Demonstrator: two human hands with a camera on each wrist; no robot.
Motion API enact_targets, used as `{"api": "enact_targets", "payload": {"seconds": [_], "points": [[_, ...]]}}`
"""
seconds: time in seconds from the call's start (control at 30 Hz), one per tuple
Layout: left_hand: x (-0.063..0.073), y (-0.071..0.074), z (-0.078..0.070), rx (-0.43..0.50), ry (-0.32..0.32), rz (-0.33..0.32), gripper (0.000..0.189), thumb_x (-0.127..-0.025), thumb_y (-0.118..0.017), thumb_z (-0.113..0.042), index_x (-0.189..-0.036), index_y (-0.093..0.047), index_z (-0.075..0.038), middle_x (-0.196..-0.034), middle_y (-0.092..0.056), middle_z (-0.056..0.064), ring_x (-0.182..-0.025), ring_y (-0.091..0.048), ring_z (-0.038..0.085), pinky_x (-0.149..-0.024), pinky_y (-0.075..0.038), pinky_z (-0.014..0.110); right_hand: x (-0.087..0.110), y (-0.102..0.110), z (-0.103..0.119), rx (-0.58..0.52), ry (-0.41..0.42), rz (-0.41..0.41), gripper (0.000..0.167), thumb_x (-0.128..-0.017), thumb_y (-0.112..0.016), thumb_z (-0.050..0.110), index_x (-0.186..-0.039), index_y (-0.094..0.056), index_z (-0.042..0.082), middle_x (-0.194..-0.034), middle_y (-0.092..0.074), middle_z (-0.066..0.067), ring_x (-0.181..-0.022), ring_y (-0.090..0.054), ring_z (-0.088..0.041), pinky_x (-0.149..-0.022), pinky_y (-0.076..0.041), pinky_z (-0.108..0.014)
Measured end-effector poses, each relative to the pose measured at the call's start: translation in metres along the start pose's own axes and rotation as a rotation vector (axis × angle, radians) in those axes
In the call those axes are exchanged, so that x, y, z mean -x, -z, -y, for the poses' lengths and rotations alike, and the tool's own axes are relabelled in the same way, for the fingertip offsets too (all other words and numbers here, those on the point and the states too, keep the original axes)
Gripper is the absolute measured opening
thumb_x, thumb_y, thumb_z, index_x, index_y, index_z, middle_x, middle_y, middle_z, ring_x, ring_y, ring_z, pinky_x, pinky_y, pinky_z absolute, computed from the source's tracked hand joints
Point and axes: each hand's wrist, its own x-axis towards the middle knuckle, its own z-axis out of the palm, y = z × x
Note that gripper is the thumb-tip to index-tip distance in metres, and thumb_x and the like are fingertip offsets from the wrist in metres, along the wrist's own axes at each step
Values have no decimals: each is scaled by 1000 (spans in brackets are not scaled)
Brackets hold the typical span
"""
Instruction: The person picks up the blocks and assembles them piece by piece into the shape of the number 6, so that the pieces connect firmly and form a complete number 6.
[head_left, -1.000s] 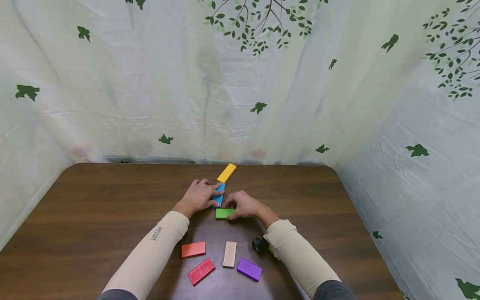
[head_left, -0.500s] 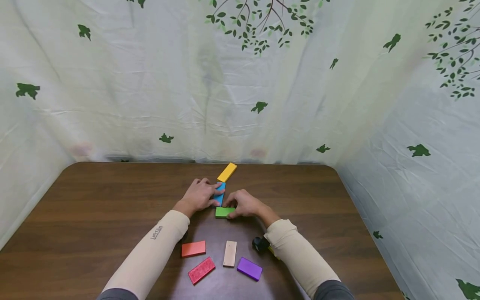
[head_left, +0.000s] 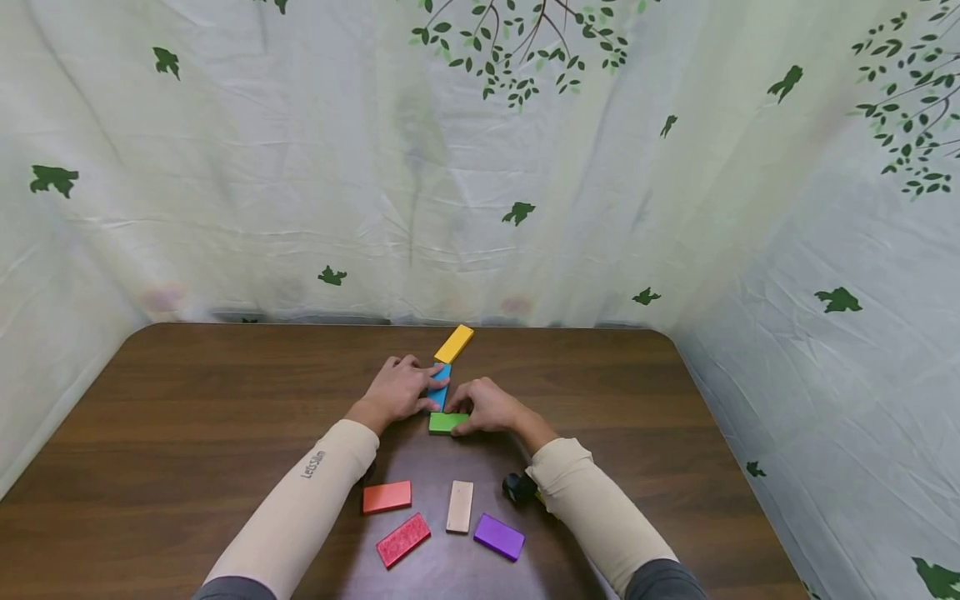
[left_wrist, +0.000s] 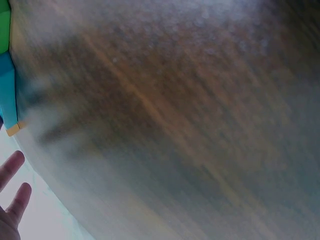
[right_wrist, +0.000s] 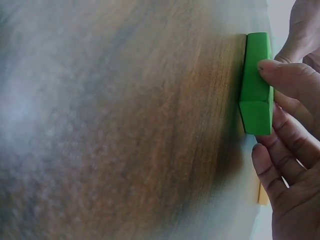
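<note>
Green block (head_left: 444, 423) is being pinched by the thumb and fingers of the right hand (head_left: 489, 407), lower centre of the head view; it is being held slightly further left than half a second ago. Alignment with the blue block (head_left: 439, 396), being touched by extended fingers of the left hand (head_left: 397, 389) just above, is apparently being refined.

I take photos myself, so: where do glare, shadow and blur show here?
Head view: mostly sharp, with a pale sheen on the table near the bottom edge. Left wrist: table grain blurred, glare along the top, soft dark streaks, probably shadows, beside the blue block. Right wrist: green block fairly crisp, table hazy, pale glare at left.
</note>
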Motion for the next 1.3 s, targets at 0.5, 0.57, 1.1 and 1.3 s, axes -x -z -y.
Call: {"api": "enact_targets", "payload": {"seconds": [0.5,0.57,1.1,1.3], "points": [[0,0,0,1,5,8,59,-87,-64,-46,-139,-52,-23,-146,-46,3,-118,-47,32,-93,-37,51,1,0,-1,-11,-1,0,27,-76,-83,15,-100,-75,7,-91,-69,-1,-74,-58,-5,-67,-48,-17],[0,0,0,1,6,11,59,-86,-64,-46,-139,-52,-24,-147,-46,3,-118,-47,33,-93,-37,52,2,0,-2,-16,-2,-3,27,-76,-83,15,-100,-75,7,-91,-69,-1,-74,-58,-5,-67,-48,-17],[0,1,-1,-11,11,16,59,-87,-64,-47,-140,-52,-25,-147,-45,2,-119,-46,33,-93,-37,52,3,-1,-5,-22,3,-12,26,-76,-83,16,-100,-75,8,-90,-69,0,-73,-58,-4,-66,-48,-17],[0,1,-1,-13,9,17,58,-87,-64,-47,-139,-52,-24,-146,-46,3,-119,-46,33,-94,-37,52,3,-1,-4,-25,11,-10,27,-75,-83,15,-100,-75,7,-91,-70,0,-74,-59,-5,-67,-49,-17]]}}
